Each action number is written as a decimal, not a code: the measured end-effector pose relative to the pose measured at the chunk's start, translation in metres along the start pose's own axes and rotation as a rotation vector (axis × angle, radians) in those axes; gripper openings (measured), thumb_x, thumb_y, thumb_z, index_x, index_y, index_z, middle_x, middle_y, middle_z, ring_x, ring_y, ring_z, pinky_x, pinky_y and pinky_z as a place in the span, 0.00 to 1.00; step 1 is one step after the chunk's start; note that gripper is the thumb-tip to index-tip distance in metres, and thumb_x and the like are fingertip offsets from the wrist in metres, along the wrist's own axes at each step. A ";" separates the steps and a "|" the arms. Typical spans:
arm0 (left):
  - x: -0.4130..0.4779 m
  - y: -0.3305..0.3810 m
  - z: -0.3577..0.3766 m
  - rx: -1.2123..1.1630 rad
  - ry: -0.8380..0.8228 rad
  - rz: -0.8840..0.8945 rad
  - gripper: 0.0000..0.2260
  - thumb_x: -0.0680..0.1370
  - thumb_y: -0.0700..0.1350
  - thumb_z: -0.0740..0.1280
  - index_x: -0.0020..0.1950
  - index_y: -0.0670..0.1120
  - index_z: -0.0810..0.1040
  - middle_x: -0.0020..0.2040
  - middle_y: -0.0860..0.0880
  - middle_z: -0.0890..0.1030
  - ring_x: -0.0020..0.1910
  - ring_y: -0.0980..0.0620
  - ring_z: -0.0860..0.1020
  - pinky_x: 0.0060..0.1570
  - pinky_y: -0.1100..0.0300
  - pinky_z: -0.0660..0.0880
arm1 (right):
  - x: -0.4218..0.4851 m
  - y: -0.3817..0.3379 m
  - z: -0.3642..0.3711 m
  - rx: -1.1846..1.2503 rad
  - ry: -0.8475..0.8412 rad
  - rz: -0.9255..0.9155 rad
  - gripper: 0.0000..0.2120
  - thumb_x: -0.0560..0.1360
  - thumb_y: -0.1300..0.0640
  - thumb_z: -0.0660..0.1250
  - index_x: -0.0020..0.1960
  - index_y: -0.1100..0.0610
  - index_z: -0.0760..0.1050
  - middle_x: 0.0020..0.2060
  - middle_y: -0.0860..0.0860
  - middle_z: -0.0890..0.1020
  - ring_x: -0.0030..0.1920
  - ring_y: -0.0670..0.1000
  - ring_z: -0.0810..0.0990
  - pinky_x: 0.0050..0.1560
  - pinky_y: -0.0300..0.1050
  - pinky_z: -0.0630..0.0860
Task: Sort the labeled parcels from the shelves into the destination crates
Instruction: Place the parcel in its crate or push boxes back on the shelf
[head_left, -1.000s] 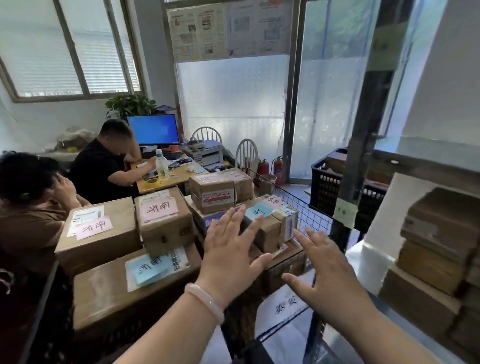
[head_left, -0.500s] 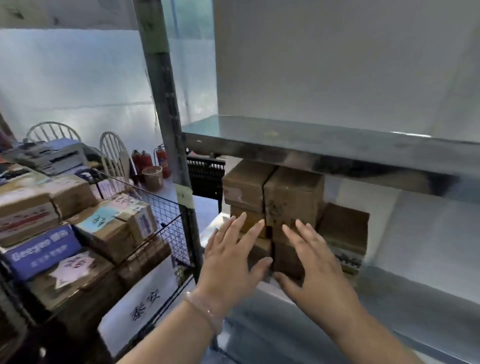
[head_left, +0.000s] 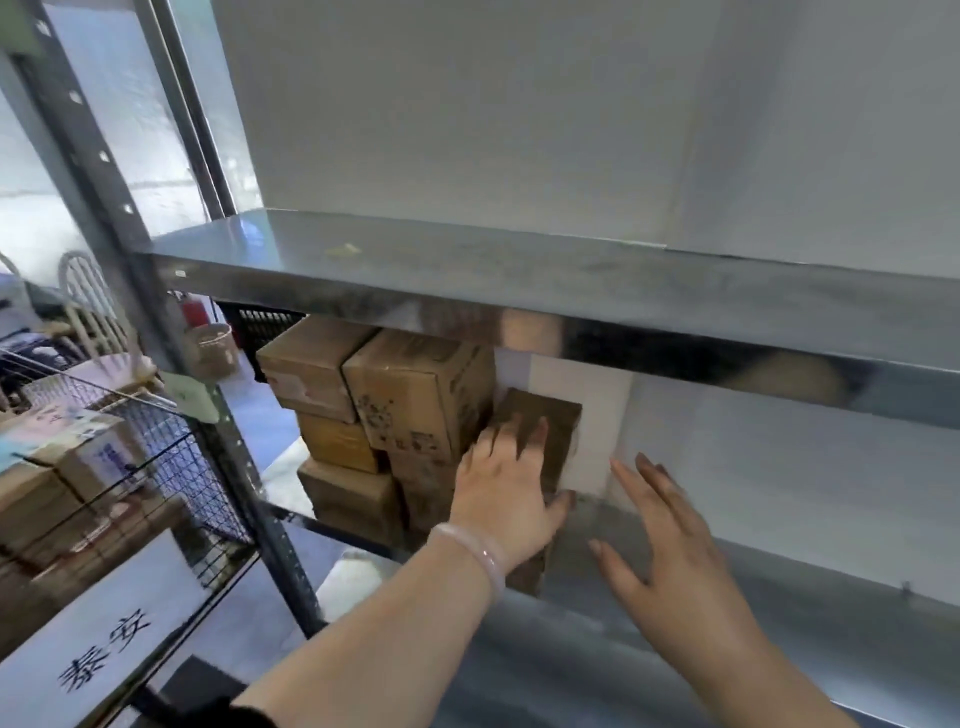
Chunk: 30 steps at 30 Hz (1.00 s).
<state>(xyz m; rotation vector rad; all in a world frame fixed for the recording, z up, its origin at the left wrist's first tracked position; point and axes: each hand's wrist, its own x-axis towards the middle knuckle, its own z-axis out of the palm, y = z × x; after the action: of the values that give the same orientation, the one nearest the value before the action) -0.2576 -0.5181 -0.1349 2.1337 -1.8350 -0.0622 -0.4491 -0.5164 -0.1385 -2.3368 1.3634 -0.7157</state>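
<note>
A stack of brown cardboard parcels (head_left: 415, 395) sits on the lower metal shelf (head_left: 675, 597), under the upper shelf board (head_left: 519, 275). My left hand (head_left: 506, 493), with a pale bracelet on its wrist, lies with straight fingers against the front of the rightmost small parcel (head_left: 550, 421), thumb low at its right side. To the right of that parcel, my right hand (head_left: 665, 530) hovers with its fingers spread and touches nothing. At the far left a wire crate (head_left: 171, 467) holds several labeled parcels (head_left: 67, 431).
A perforated grey shelf post (head_left: 171, 374) stands between the crate and the shelf. A white sign with black characters (head_left: 98, 639) hangs on the crate's front. Behind are a black plastic crate (head_left: 260, 322), a red fire extinguisher (head_left: 193, 312) and white chairs (head_left: 88, 296).
The view turned from the crates to the shelf and came closer. Both hands moved in under the upper board, the left onto the rightmost parcel, the right out to the side.
</note>
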 end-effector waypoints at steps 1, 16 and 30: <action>0.009 0.004 0.004 0.040 -0.037 -0.038 0.37 0.78 0.66 0.59 0.81 0.54 0.49 0.80 0.45 0.52 0.79 0.41 0.50 0.76 0.44 0.50 | 0.000 0.008 -0.003 0.008 -0.006 0.015 0.35 0.75 0.40 0.64 0.76 0.35 0.48 0.77 0.38 0.49 0.76 0.41 0.46 0.76 0.43 0.51; 0.030 0.025 0.035 0.130 -0.058 -0.221 0.34 0.69 0.69 0.64 0.74 0.67 0.58 0.72 0.48 0.59 0.68 0.37 0.60 0.66 0.39 0.62 | -0.004 0.063 -0.019 0.099 -0.110 -0.010 0.31 0.76 0.39 0.61 0.73 0.29 0.47 0.77 0.38 0.49 0.76 0.40 0.46 0.74 0.41 0.51; -0.091 0.001 0.002 -1.653 0.243 -0.556 0.33 0.66 0.63 0.75 0.69 0.56 0.74 0.61 0.50 0.83 0.62 0.47 0.79 0.67 0.40 0.72 | 0.006 0.006 -0.015 0.425 -0.102 -0.152 0.31 0.70 0.33 0.55 0.71 0.32 0.54 0.71 0.34 0.60 0.70 0.33 0.56 0.70 0.37 0.55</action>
<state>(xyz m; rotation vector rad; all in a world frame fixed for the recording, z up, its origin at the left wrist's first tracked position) -0.2745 -0.4301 -0.1529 1.1491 -0.4313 -0.9758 -0.4594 -0.5246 -0.1281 -2.1132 0.8929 -0.8253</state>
